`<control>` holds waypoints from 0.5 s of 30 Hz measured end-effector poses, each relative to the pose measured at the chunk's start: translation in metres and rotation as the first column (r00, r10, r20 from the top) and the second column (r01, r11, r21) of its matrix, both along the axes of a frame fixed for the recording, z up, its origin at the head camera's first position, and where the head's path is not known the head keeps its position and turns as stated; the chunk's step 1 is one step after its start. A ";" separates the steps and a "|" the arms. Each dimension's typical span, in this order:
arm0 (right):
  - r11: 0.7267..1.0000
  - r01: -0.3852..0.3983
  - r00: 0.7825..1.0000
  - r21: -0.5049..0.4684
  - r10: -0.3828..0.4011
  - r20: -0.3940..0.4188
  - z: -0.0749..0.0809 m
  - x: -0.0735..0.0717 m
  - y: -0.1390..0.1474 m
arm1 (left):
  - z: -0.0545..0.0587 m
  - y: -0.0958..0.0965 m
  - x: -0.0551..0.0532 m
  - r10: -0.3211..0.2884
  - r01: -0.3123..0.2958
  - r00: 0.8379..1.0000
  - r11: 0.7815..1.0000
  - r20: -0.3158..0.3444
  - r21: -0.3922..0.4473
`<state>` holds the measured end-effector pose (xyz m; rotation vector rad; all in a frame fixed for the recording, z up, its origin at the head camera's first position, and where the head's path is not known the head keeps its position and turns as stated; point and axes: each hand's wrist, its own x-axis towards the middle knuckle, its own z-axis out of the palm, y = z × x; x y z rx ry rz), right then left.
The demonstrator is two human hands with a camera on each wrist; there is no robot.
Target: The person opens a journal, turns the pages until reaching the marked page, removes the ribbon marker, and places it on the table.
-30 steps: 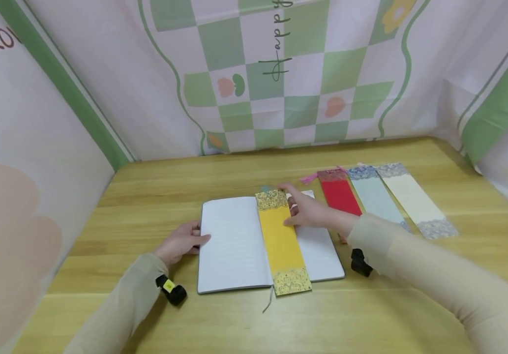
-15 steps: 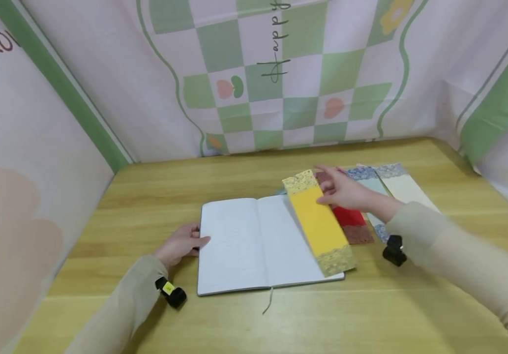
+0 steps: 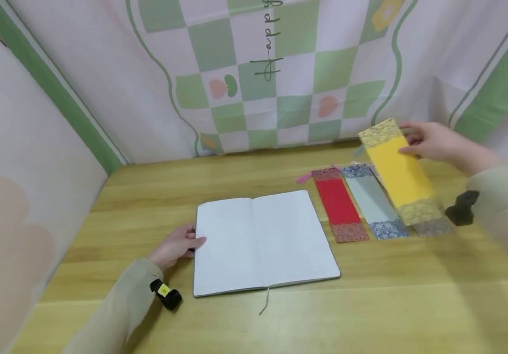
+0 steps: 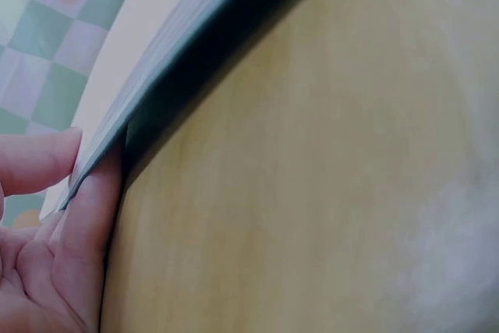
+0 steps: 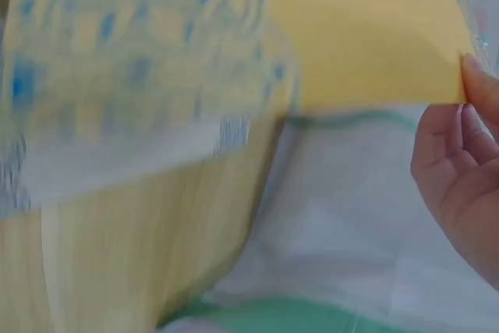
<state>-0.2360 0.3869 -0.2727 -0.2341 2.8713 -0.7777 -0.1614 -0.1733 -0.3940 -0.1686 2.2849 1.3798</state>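
Note:
A yellow bookmark (image 3: 402, 169) with patterned ends is in the air at the right of the head view. My right hand (image 3: 439, 140) pinches its right edge near the top, thumb in front. In the right wrist view the bookmark (image 5: 366, 33) stretches away from the thumb and is blurred at its patterned end. An open notebook (image 3: 224, 246) with pale pages lies on the table. My left hand (image 3: 174, 247) grips its left edge. The left wrist view shows the thumb over the pages and fingers (image 4: 90, 232) under the dark cover (image 4: 210, 60).
Right of the notebook lie a red bookmark (image 3: 335, 201) with a pink tassel (image 3: 303, 178) and a pale blue one (image 3: 371, 196). A cream bookmark (image 3: 433, 227) is mostly hidden beneath the raised yellow one. A printed curtain (image 3: 218, 49) hangs behind the wooden table (image 3: 169, 182).
My right hand has lifted the yellow bookmark off the notebook and carried it right and up, over the cream bookmark. Both notebook pages are now uncovered. My left hand stays on the notebook's edge.

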 end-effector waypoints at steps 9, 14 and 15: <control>0.993 0.091 0.991 0.070 -0.098 0.089 -0.017 0.000 0.086 | 0.003 -0.002 -0.002 -0.008 0.009 1.000 1.000 0.007 -0.008; 0.995 0.097 0.976 0.001 -0.095 0.196 -0.037 0.004 0.109 | 0.005 -0.002 0.000 -0.004 0.004 1.000 1.000 0.015 -0.013; 0.994 0.105 0.973 -0.013 -0.100 0.209 -0.041 0.004 0.111 | 0.006 -0.002 0.000 -0.003 0.003 1.000 1.000 0.017 -0.015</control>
